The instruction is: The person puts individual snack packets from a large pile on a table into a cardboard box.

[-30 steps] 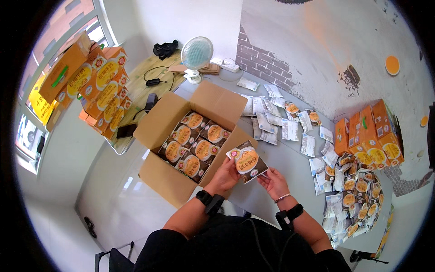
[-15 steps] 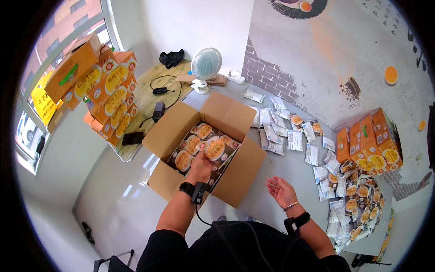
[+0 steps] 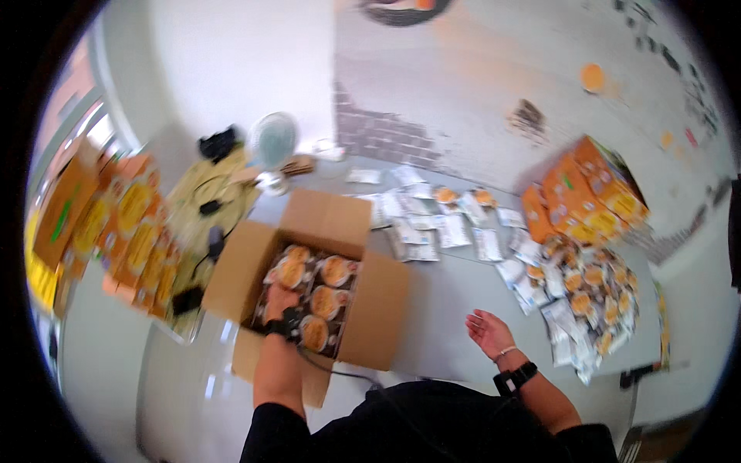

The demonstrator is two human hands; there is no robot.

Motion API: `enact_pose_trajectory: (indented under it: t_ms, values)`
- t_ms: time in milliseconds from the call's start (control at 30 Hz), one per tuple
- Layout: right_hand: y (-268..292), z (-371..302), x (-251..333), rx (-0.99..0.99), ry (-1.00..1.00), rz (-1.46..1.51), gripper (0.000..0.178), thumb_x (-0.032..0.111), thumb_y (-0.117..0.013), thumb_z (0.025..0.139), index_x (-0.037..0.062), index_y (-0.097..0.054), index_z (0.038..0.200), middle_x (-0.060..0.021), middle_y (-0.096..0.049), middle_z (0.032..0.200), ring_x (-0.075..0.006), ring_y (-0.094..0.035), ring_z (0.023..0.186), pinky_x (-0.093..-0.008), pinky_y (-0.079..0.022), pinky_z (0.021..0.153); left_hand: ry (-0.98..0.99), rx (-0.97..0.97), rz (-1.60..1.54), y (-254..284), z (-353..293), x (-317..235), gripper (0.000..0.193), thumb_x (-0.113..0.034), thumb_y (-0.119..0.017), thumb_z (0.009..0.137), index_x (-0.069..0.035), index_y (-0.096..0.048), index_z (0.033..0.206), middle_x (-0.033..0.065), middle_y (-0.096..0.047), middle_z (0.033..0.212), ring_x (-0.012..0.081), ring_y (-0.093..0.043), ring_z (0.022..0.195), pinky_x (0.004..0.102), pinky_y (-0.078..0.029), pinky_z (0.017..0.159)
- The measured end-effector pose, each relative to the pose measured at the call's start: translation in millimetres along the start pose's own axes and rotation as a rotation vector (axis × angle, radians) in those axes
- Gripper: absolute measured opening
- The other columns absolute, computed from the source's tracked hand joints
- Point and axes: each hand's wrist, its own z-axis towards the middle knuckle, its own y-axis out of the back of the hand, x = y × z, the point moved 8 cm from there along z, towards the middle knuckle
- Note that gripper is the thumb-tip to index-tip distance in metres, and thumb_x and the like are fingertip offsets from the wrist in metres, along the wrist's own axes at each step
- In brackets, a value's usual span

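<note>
My left hand (image 3: 282, 302) reaches down inside the open cardboard box (image 3: 376, 312), at its left side. Its blurred fingers meet a dark pouch with a round orange print (image 3: 291, 272), which they seem to grip. More pouches of the same kind (image 3: 325, 302) lie in rows in the box, print side up. To the right of the box, my right hand (image 3: 490, 333) hovers over the grey table, fingers loosely stretched and holding nothing. A black strap device (image 3: 515, 377) sits on the right wrist; a cable runs from a device on the left one.
Loose white-backed pouches (image 3: 451, 230) spread behind the box, and a heap of pouches (image 3: 590, 297) lies at the right. Orange cartons (image 3: 583, 193) stand behind the heap; more cartons (image 3: 131, 224) are stacked at the left. A small fan (image 3: 274, 143) stands at the back.
The view has swung right, so things sit further left in it. My left hand has moved from the box's middle to its left side with the pouch. The right hand stays open.
</note>
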Motion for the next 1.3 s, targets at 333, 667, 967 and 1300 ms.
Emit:
enact_pose_trajectory:
  t_ms: [333, 667, 967, 1300]
  values:
    - [44.1, -3.3, 13.2, -0.064, 0.057, 0.108, 0.025, 0.020, -0.054, 0.086, 0.0024, -0.052, 0.103, -0.0114, -0.059, 0.099, -0.0201, -0.059, 0.088, -0.0325, -0.048, 0.078, 0.053, 0.314, 0.338, -19.6, 73.3, 67.6, 0.045, -0.024, -0.052, 0.084, 0.003, -0.042, 0.120, 0.0116, -0.058, 0.095, 0.0237, -0.053, 0.078, 0.0336, -0.045, 0.065]
    - [76.0, 5.7, 23.1, -0.157, 0.070, 0.144, 0.023, 0.018, -0.052, 0.086, 0.0019, -0.052, 0.103, -0.0107, -0.060, 0.098, -0.0193, -0.059, 0.088, -0.0302, -0.048, 0.078, 0.158, 0.005, 0.218, 21.5, 64.0, 82.8, 0.044, -0.025, -0.043, 0.089, 0.002, -0.039, 0.123, 0.0154, -0.055, 0.106, 0.0281, -0.054, 0.089, 0.0391, -0.048, 0.071]
    - [134.9, 28.2, 46.5, -0.269, 0.116, 0.306, 0.023, 0.017, -0.051, 0.086, 0.0014, -0.053, 0.102, -0.0111, -0.060, 0.097, -0.0196, -0.059, 0.087, -0.0309, -0.049, 0.077, 0.319, -0.279, -0.459, 19.4, 32.5, 64.3, 0.036, -0.024, -0.037, 0.093, 0.001, -0.042, 0.117, 0.0142, -0.053, 0.105, 0.0233, -0.052, 0.088, 0.0402, -0.047, 0.072]
    - [232.5, 54.0, 85.1, -0.430, 0.209, 0.569, 0.017, 0.014, -0.051, 0.086, 0.0023, -0.051, 0.098, -0.0113, -0.061, 0.091, -0.0199, -0.060, 0.082, -0.0302, -0.050, 0.072, 0.572, -0.237, -1.258, -43.3, -36.7, -137.0, 0.030, -0.020, -0.039, 0.093, 0.000, -0.051, 0.112, 0.0073, -0.054, 0.094, 0.0182, -0.050, 0.091, 0.0370, -0.043, 0.084]
